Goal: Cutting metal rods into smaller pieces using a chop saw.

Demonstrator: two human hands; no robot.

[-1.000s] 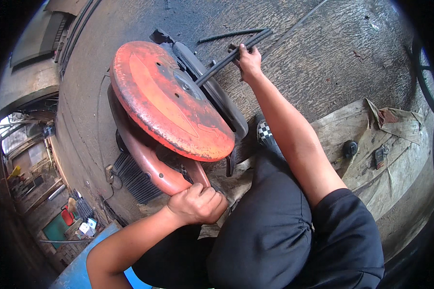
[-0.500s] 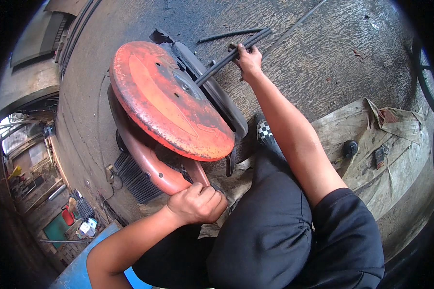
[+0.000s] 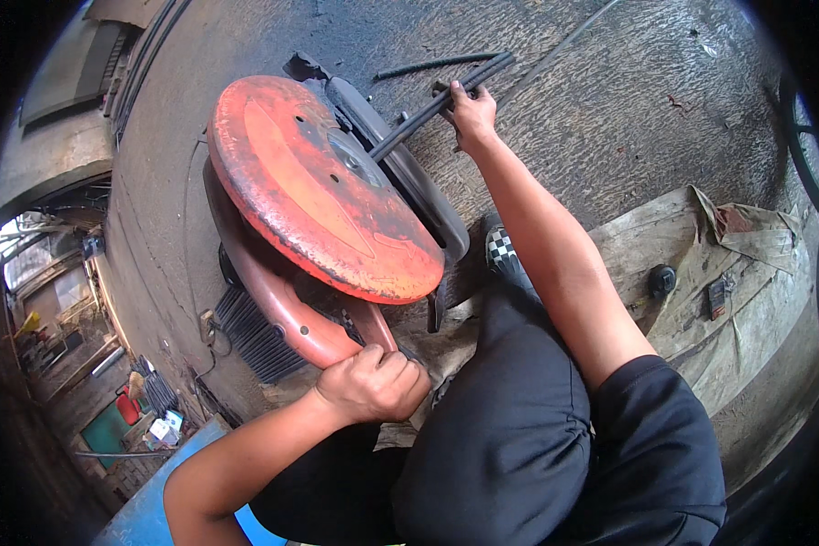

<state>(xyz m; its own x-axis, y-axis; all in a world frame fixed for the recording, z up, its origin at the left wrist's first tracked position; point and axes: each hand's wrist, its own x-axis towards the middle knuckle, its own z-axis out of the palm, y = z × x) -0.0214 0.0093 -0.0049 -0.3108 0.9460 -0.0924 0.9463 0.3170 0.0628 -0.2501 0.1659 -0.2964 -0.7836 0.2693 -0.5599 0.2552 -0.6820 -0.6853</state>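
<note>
A cut-off saw with a worn orange disc-shaped blade guard [image 3: 291, 173] stands in front of me. My left hand [image 3: 373, 384] is wrapped round the end of its reddish handle [image 3: 311, 332]. Beyond the guard, my right hand [image 3: 469, 114] grips dark metal rods [image 3: 419, 123] from the far side. The rods slant down to the left and pass out of sight at the saw's dark base [image 3: 373, 118]. The guard hides the blade and the rods' other ends.
Another dark ribbed rod [image 3: 441, 65] lies past the saw. A stack of dark rods [image 3: 259, 337] sits left of the handle. At right, a dirty cloth sheet [image 3: 764, 300] bears a black tape measure [image 3: 662, 280] and a small dark box [image 3: 716, 298]. My checkered shoe [image 3: 500, 250] is close by.
Hardly anything differs. Both hands keep their grips, and the saw and rods stay in nearly the same place.
</note>
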